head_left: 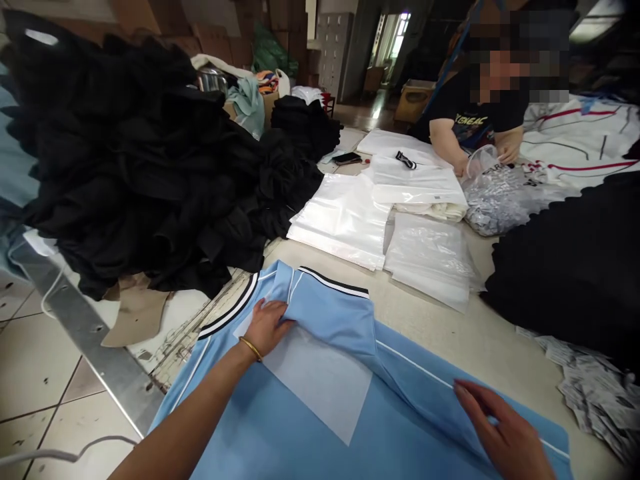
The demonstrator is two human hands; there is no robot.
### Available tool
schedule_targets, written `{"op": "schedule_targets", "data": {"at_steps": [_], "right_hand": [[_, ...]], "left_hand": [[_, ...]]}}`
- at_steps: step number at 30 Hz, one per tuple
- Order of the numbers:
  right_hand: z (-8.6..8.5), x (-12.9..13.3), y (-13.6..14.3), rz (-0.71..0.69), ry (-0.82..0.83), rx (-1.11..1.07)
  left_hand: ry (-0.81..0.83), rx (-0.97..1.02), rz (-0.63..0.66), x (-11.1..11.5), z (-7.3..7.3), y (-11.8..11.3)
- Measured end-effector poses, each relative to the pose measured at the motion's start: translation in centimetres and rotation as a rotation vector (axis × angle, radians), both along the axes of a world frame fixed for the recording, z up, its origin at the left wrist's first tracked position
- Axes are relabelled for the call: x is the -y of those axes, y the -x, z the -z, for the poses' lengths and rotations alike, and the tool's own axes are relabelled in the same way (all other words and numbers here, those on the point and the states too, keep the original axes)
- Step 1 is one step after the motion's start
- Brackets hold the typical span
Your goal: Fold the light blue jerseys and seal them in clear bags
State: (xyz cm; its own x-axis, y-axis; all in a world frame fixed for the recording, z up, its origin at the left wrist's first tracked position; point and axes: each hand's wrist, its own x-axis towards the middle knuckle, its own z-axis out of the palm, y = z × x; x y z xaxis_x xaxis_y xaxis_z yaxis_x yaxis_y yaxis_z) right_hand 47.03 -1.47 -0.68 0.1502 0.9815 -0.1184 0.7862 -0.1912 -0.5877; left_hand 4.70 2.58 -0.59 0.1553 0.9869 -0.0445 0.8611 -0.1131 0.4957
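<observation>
Sheet [320,380] lies on garment [280,427]; bags [340,220] behind (phone [347,159], apparently, farther back)

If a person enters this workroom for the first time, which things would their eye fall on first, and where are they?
Probably the huge heap of black cloth, which fills the left side of the view. Next, the light-blue short-sleeved shirt with black-and-white trim stands out in the foreground, bearing a translucent white sheet by the left hand. Beyond it, shiny white plastic bags catch the light mid-table.
</observation>
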Motion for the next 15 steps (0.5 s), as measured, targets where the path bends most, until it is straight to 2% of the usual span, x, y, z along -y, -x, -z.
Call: {"op": "schedule_targets", "data": {"at_steps": [2, 4, 6, 7, 9, 11, 13, 15], "right_hand": [[-0.8, -3.2, 5.9, 0.040, 0.087, -0.224], [-0.8, -6.2, 11.4, 0.082, 0.184, -0.472], [-0.8, -8.4, 15.3, 0.096, 0.270, -0.612], [-1.0, -9.1, 16.4, 0.093, 0.278, -0.653], [-2.0, -9.2, 16.9, 0.048, 0.202, -0.670], [-3.4, -7.7, 15.6, -0.058, 0.058, -0.585], [-4.5, -4.8, 13.6, -0.279, -0.029, -0.437], [-4.4, -1.4, 11.4, -0.554, -0.020, -0.299]], "left_hand": [[-0.036, 0.009, -0.005, 0.1, 0.1, -0.1], [-0.047, 0.008, -0.005, 0.2, 0.4, -0.2], [-0.045, 0.023, -0.013, 0.3, 0.4, -0.2], [-0.053, 0.041, -0.019, 0.3, 0.3, -0.2], [-0.102, 0.091, -0.034, 0.6, 0.0, 0.0], [-0.163, 0.126, -0.027, 1.5, -0.4, 0.5], [-0.156, 0.111, 0.057, 2.8, -0.6, 1.2], [-0.082, 0.064, 0.161, 4.1, -0.7, 2.0]]}}
